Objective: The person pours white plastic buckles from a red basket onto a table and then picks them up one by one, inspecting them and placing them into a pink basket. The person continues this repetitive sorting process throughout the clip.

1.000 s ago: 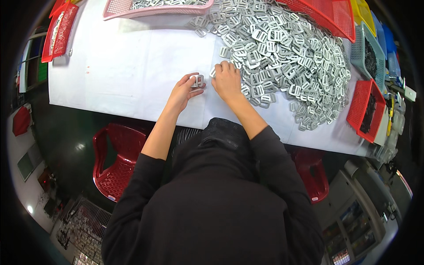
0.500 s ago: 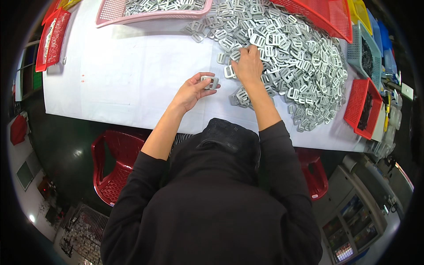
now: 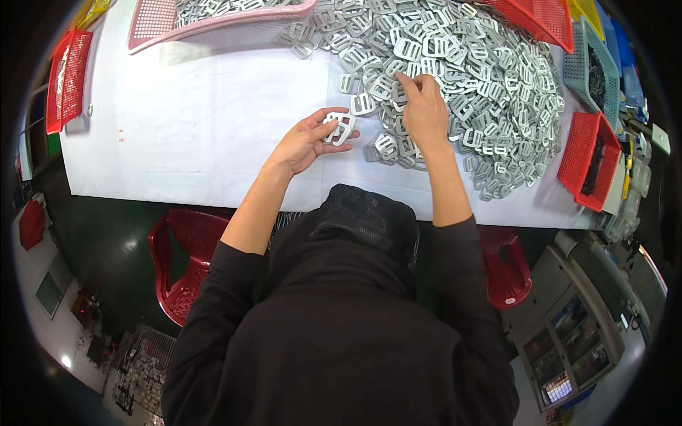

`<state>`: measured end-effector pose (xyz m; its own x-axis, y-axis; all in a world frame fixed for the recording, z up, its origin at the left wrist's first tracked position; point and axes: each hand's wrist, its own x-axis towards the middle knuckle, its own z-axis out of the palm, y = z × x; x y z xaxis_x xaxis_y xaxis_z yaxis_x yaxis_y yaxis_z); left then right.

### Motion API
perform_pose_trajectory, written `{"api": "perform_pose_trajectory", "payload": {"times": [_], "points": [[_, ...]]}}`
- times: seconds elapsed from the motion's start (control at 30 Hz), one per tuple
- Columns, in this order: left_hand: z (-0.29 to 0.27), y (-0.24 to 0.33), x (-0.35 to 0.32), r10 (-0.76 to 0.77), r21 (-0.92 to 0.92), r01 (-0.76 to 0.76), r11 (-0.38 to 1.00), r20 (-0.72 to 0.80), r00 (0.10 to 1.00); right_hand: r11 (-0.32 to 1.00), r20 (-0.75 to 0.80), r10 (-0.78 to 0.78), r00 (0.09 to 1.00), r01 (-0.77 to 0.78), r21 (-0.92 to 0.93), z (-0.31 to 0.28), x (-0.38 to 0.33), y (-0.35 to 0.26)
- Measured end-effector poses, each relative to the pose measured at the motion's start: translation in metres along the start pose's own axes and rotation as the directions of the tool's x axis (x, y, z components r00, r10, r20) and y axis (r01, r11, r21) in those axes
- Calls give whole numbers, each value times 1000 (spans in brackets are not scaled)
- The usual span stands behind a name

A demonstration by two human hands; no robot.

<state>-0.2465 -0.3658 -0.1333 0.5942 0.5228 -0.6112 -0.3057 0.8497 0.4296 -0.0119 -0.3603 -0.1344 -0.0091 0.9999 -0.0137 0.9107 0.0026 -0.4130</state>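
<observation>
My left hand (image 3: 302,145), palm turned up over the white table, is closed on a pale grey slide buckle (image 3: 344,130), the thumb lying across it. Whether a second buckle lies beneath it is hard to tell. On the left side of a large pile of similar slide buckles (image 3: 490,106), my right hand (image 3: 426,117) reaches down with its fingers bent inward. Its fingertips are among the buckles and partly hidden, so what they pinch cannot be seen. A loose slide buckle (image 3: 363,105) lies between my two hands.
A pink basket (image 3: 234,27) of buckles stands at the far left. Red baskets are at the left edge (image 3: 69,85), far right (image 3: 543,25) and right edge (image 3: 588,160), near a teal basket (image 3: 586,71). Red chairs (image 3: 177,270) stand below the white table (image 3: 192,142).
My right hand has moved to the right over the pile. My left hand has stayed nearly in place, and the buckle in it has tilted. The view has shifted slightly.
</observation>
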Motion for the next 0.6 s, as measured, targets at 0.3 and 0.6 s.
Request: {"api": "perform_pose_trajectory", "payload": {"times": [0.3,0.6], "points": [[14,2,5,-34,-117,34,993,5,999,910,11,-385,923,378,169,-20,-16,-34],[16,-4,3,-29,-111,35,993,49,998,993,-37,-114,993,115,11,-6,-21,-5]]}}
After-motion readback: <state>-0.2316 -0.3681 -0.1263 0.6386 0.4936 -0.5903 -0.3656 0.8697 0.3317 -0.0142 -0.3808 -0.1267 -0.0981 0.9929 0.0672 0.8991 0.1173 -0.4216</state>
